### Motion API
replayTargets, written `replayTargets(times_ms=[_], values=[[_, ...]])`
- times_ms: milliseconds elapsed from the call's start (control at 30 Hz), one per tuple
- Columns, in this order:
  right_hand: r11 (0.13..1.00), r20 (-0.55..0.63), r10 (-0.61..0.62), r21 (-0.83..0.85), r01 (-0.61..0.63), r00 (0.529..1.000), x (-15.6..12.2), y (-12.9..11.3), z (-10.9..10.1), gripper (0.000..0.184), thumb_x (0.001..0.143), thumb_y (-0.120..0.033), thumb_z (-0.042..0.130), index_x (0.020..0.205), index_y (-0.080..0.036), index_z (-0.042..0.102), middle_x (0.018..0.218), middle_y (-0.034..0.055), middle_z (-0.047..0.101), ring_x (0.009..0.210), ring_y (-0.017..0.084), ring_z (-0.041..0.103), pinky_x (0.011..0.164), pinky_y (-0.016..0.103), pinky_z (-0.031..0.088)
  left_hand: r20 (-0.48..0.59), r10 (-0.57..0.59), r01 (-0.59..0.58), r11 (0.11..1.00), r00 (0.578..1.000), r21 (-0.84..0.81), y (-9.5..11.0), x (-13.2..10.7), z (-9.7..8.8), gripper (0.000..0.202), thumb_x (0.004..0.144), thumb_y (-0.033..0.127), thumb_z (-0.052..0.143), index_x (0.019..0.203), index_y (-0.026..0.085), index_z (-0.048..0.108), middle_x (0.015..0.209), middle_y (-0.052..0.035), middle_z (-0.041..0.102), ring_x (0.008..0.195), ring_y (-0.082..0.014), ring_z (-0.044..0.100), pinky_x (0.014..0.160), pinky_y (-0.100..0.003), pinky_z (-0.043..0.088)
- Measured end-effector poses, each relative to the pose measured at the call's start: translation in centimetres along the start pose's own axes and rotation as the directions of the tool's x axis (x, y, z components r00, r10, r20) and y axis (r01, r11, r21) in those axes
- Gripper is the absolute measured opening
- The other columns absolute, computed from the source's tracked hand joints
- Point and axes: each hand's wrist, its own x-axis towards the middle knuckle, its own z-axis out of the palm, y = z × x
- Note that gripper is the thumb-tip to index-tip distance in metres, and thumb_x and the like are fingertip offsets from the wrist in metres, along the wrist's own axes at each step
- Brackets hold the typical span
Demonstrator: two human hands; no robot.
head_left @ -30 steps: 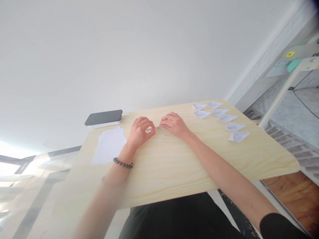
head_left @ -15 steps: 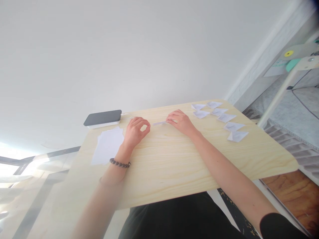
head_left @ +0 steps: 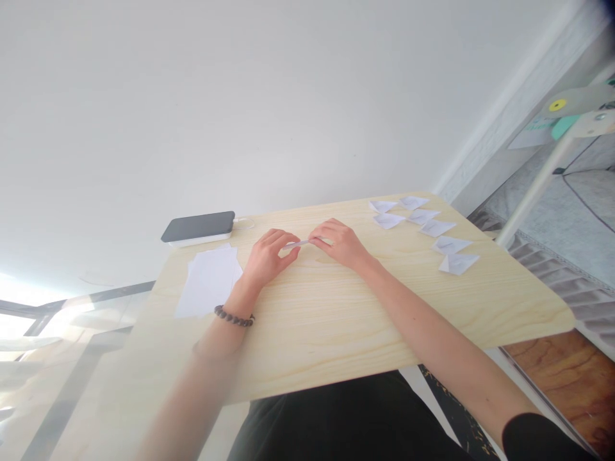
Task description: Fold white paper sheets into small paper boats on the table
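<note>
A narrow folded strip of white paper [head_left: 302, 242] is held just above the table between my two hands. My left hand [head_left: 270, 257], with a dark bead bracelet at the wrist, has its fingers and thumb closed around the strip's left end. At the other end, my right hand [head_left: 342, 243] pinches the paper between thumb and fingers. Part of the strip is hidden behind my fingers. Several folded paper boats [head_left: 436, 228] stand on the right side of the table, apart from my hands.
A stack of white paper sheets [head_left: 206, 282] lies left of my left hand. Behind it sits a dark-topped, white-sided device [head_left: 199, 228] with a white cable [head_left: 246, 223]. The wooden table [head_left: 327, 333] meets a pale wall. A white metal frame [head_left: 542, 179] rises at the right.
My left hand has moved right and taken hold of the paper's left end. My right hand has shifted slightly left and nearer to me, still pinching it.
</note>
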Motion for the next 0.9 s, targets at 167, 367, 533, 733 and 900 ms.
replayTargets(times_ms=[167, 367, 533, 733, 900], values=[[0.997, 0.02, -0.072, 0.009, 0.072, 0.997, 0.1, -1.0, 1.0, 0.019, 0.086, -0.028, 0.044, 0.084, -0.021, 0.062, 0.085, 0.0028, 0.064, 0.085, 0.016, 0.052, 0.08, 0.03, 0.04, -0.021, 0.034, -0.034, 0.999, 0.999, 0.006, -0.1, 0.0, 0.3, 0.012, 0.081, 0.023, 0.049, 0.084, 0.021, 0.06, 0.084, -0.0032, 0.064, 0.084, -0.0163, 0.055, 0.078, -0.031, 0.044], [0.997, 0.071, -0.078, -0.005, 0.079, 0.994, 0.3, -0.5, 0.4, 0.019, 0.087, -0.024, 0.042, 0.084, -0.021, 0.061, 0.086, 0.0032, 0.063, 0.085, 0.017, 0.051, 0.081, 0.031, 0.039, -0.047, 0.004, -0.003, 1.0, 0.999, 0.016, -0.2, 0.1, 0.0, 0.011, 0.078, 0.022, 0.051, 0.079, 0.02, 0.061, 0.081, -0.0027, 0.064, 0.083, -0.0162, 0.056, 0.079, -0.032, 0.044], [0.999, 0.019, -0.025, -0.021, 0.025, 1.0, 0.0, 0.9, -0.5, 0.018, 0.086, -0.025, 0.044, 0.083, -0.021, 0.061, 0.085, 0.0024, 0.063, 0.086, 0.017, 0.05, 0.081, 0.031, 0.039, -0.07, -0.047, 0.049, 0.998, 0.996, 0.028, -1.0, -0.1, -0.5, 0.011, 0.078, 0.022, 0.05, 0.078, 0.02, 0.062, 0.082, -0.0026, 0.064, 0.082, -0.0171, 0.056, 0.08, -0.033, 0.044], [0.999, 0.009, -0.027, -0.034, 0.027, 1.0, -0.1, 1.1, -0.9, 0.017, 0.085, -0.025, 0.046, 0.081, -0.02, 0.061, 0.083, 0.0028, 0.064, 0.085, 0.017, 0.05, 0.08, 0.031, 0.039, -0.061, -0.048, 0.05, 0.998, 0.997, 0.035, -0.9, -0.2, -0.3, 0.016, 0.078, 0.021, 0.05, 0.089, 0.02, 0.061, 0.088, -0.0032, 0.064, 0.086, -0.0172, 0.056, 0.081, -0.032, 0.043], [0.998, 0.021, -0.06, -0.012, 0.06, 0.998, 0.0, -0.1, 0.0, 0.015, 0.084, -0.024, 0.046, 0.08, -0.019, 0.06, 0.082, 0.004, 0.063, 0.084, 0.017, 0.051, 0.078, 0.03, 0.04, -0.032, 0.001, 0.0, 1.0, 0.999, 0.029, -0.6, -0.1, 0.3, 0.016, 0.08, 0.025, 0.051, 0.09, 0.02, 0.062, 0.086, -0.0039, 0.065, 0.086, -0.0172, 0.055, 0.081, -0.031, 0.042]])
